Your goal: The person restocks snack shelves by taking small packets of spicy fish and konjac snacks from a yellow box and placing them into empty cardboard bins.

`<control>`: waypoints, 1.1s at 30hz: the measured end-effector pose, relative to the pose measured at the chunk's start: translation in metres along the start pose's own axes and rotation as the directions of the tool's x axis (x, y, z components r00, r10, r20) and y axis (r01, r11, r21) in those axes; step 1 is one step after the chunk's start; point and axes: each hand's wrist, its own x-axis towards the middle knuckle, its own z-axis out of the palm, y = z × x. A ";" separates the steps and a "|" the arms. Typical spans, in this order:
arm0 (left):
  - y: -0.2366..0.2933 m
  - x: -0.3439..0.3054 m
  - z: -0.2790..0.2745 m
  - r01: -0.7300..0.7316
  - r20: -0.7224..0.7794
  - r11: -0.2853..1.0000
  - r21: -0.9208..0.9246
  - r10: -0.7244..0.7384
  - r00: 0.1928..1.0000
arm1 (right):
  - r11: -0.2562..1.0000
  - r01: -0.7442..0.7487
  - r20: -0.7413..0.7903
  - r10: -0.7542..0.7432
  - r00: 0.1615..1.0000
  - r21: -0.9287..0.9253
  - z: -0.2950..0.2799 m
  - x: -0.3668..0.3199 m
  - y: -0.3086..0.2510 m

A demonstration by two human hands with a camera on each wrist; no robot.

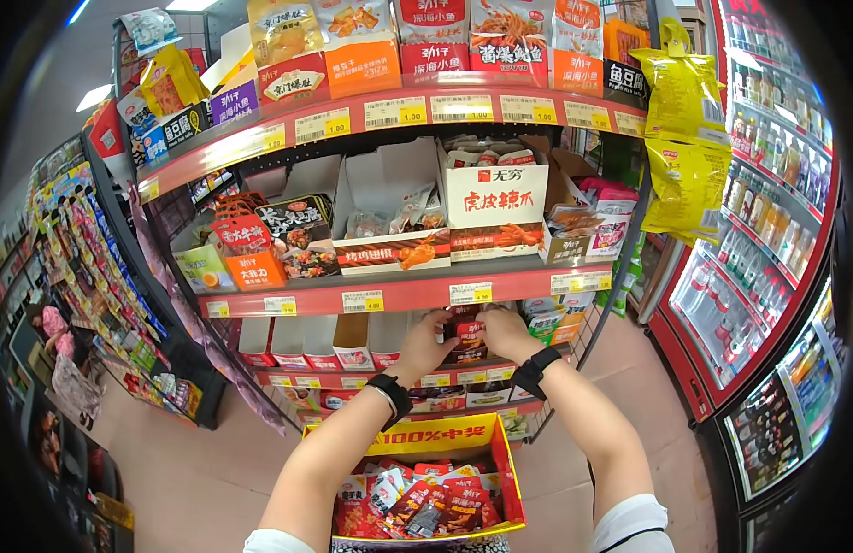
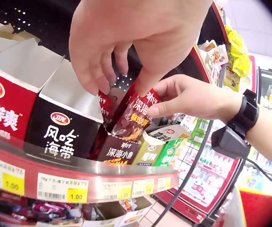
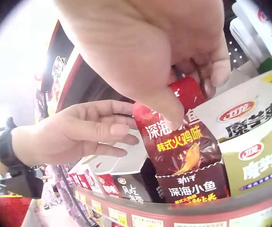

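My right hand (image 1: 507,334) pinches a shiny red-brown fish snack packet (image 3: 178,149), thumb in front and fingers behind. The packet stands upright in a dark brown display box (image 3: 192,185) on a lower shelf. On its left side, my left hand (image 1: 426,348) has extended fingers and a thumb held apart, the fingertips right at the packet's edge. Another red packet (image 2: 105,106) shows under the left fingers in the left wrist view. A black box (image 2: 62,130) is left of the display box; an olive-and-white box (image 3: 249,158) is right of it.
Below my arms sits a yellow-and-red carton (image 1: 445,431) full of loose snack packets. The shelf edge (image 1: 389,302) above carries price tags and more snack boxes. Yellow bags (image 1: 689,184) hang at the right, near a glass-door drinks fridge (image 1: 753,212).
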 end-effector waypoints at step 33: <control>0.093 -0.123 -0.170 0.233 0.677 0.957 0.172 -0.287 0.678 | 0.842 0.275 0.035 -0.328 0.944 0.464 -0.099 -0.123 -0.093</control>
